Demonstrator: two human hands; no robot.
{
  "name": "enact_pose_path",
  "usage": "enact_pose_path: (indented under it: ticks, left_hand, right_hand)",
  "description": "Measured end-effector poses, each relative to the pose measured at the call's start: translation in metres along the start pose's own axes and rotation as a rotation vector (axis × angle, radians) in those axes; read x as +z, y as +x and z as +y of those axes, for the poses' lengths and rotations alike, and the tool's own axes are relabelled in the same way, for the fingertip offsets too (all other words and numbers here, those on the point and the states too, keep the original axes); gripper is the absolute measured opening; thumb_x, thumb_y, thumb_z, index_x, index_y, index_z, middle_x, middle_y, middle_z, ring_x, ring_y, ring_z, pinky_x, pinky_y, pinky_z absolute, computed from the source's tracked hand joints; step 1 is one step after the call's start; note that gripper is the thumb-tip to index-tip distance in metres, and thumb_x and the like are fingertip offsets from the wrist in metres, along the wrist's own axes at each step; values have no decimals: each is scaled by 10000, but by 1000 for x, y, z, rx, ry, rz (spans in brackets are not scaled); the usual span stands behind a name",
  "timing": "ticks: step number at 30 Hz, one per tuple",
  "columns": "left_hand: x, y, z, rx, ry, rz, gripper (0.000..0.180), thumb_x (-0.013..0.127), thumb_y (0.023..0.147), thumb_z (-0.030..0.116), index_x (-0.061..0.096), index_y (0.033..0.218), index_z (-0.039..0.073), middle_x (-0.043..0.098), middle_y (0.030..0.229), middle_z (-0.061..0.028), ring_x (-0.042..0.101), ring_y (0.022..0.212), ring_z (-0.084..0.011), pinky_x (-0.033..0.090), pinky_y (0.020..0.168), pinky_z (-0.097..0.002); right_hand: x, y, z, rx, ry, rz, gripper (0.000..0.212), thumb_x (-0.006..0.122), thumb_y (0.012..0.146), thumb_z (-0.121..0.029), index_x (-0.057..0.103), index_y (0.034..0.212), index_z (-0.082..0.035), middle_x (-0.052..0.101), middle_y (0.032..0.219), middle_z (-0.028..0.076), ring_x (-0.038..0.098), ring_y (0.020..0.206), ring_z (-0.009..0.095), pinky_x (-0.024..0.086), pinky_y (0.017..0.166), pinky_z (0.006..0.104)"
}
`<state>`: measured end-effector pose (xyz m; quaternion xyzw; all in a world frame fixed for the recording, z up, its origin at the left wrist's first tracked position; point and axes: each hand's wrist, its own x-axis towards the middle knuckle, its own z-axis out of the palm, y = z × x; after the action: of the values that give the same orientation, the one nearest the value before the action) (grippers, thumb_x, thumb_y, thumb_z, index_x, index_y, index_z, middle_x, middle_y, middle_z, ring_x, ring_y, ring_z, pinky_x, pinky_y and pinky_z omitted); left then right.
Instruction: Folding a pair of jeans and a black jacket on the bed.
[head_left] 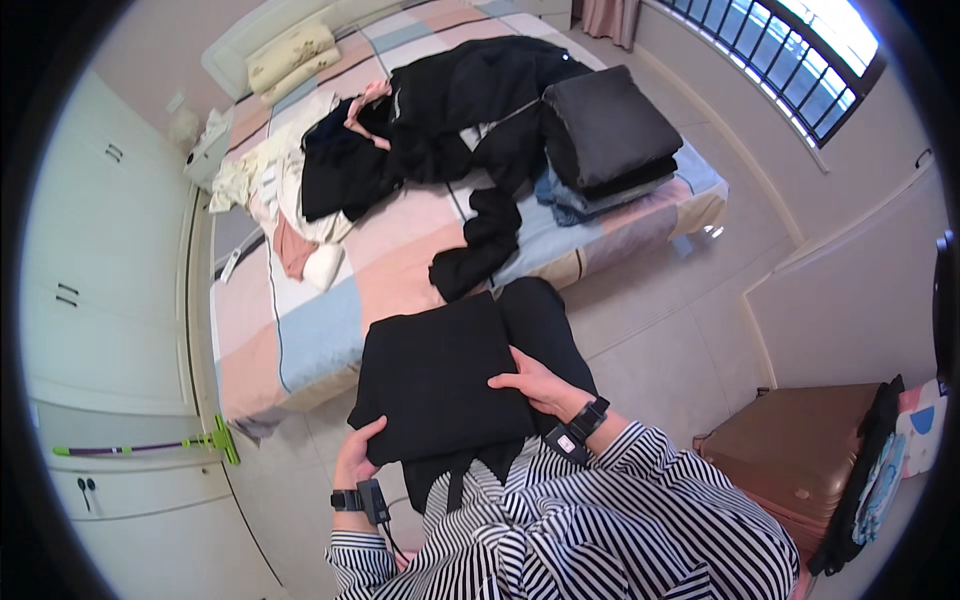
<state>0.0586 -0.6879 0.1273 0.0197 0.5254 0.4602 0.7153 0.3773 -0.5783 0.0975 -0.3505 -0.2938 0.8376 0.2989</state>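
A folded black garment (440,375) lies flat across my lap, squared into a neat block. My left hand (358,446) grips its near left corner, thumb on top and the other fingers hidden beneath. At its right edge my right hand (535,383) holds it in the same way, with the thumb pointing inward over the cloth. Just beyond, a crumpled black piece of clothing (478,245) trails toward the bed's near edge. To its right rises a stack of folded clothes with a dark grey piece (615,125) on top and blue denim (570,200) below.
On the bed (390,270) lie a large heap of black clothes (450,110), cream clothes (270,185) and a white remote (236,262). A green mop (215,440) is by the left cabinets. A rose-gold suitcase (790,440) stands at the right, near a wall.
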Motion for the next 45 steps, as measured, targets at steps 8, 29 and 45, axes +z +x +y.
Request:
enact_pose_path:
  ticks: [8,29,45]
  left_hand:
    - [155,63,63,176,165,-161,457,654,848,-6,518,1284,-17,612,1204,-153,636,1056,-283,546,905,-404]
    - [507,317,48,142,113,-435,671,672,881,113,300,1433,30,474,1381,-153,512,1227,-289,443,997,-421]
    - [509,366,31,570,658,-355,718,673,865,252,338,1404,-84,522,1334,-262,518,1246,-329,400,1034,-349]
  right_hand:
    - [-73,14,-139,-204,-167,61,664,677,783,22,399,1384,-22,550,1282,93,537,1160,197,451,990,335]
    - [-299,109,-478,-674,-1666,1134,730,679,841,-329,354,1433,-53,537,1320,236,506,1238,374,408,1035,425]
    - [-277,198,-473,-42,-1882,1080,856,380,826,-795,232,1518,-313,110,1605,79,113,1459,390,178,1075,712]
